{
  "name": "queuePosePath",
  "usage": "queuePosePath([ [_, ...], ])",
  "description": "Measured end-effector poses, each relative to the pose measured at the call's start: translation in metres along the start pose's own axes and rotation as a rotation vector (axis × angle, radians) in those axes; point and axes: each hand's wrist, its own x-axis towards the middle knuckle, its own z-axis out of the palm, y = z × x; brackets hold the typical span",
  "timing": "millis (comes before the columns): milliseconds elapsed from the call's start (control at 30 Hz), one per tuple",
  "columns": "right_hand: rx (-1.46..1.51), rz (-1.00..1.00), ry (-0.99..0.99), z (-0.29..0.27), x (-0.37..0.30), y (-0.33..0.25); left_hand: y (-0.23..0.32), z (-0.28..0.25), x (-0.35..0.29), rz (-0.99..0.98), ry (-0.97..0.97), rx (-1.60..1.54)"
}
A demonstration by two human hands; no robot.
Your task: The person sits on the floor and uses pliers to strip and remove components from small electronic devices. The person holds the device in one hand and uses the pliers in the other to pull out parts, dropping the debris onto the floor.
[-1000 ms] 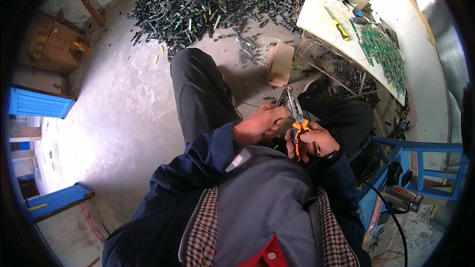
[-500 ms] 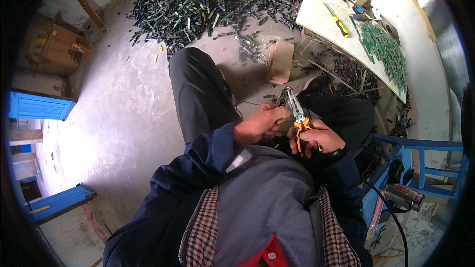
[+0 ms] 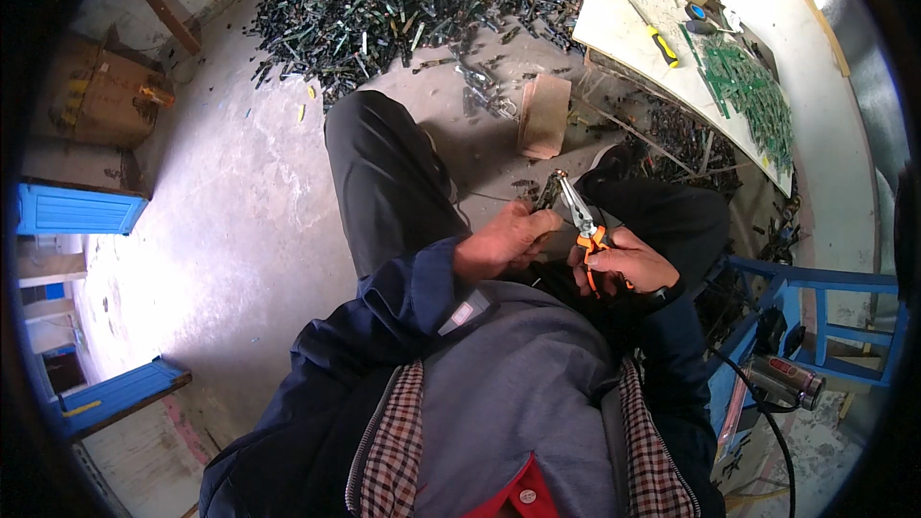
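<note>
Orange-handled pliers (image 3: 592, 235) sit grasped in your right hand (image 3: 631, 267), while the fingers of your left hand (image 3: 508, 236) pinch what looks like a dark strip (image 3: 549, 194), its far end beside the plier tips; whether those bite, I cannot tell. Best brace the strip close to the tips and work squarely, without twisting. Both are above your lap, beyond the near edge of the white tabletop (image 3: 614, 14).
</note>
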Motion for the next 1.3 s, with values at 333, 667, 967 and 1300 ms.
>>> queuePosePath([
  [333,-0.180,-0.155,0.047,-0.012,0.006,0.012,-0.009,-0.005,0.010,0.204,-0.008,0.280],
  [667,0.004,-0.153,0.145,0.002,-0.002,0.009,0.003,0.002,0.003,-0.064,-0.111,-0.186],
  [967,0.204,-0.113,-0.055,0.005,-0.010,0.018,-0.003,-0.002,0.006,-0.061,-0.123,-0.200],
  [1300,0.229,-0.086,-0.143,0.007,0.002,0.022,0.000,0.003,0.001,-0.066,-0.061,-0.138],
])
